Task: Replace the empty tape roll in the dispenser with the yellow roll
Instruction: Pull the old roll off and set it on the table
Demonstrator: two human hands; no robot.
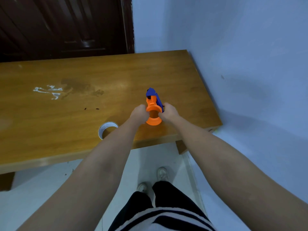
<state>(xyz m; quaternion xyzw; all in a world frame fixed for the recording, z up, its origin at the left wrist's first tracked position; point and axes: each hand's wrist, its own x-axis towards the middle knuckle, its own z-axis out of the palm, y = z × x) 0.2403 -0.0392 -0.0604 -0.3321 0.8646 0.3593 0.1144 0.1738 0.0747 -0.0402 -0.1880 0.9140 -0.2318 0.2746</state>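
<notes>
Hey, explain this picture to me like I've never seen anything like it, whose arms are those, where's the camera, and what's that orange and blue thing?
There is no machine here. The camera is worn on a person's head and looks down, so the two bare arms are the wearer's own, with their legs and shoes at the bottom. The left hand and right hand both grip an orange and blue tape dispenser at the wooden table. Its orange spool looks bare, with no tape on it. To the left, near the table's front edge, lies a tape roll, partly hidden by the left forearm. Behind are a dark door and pale blue walls.
</notes>
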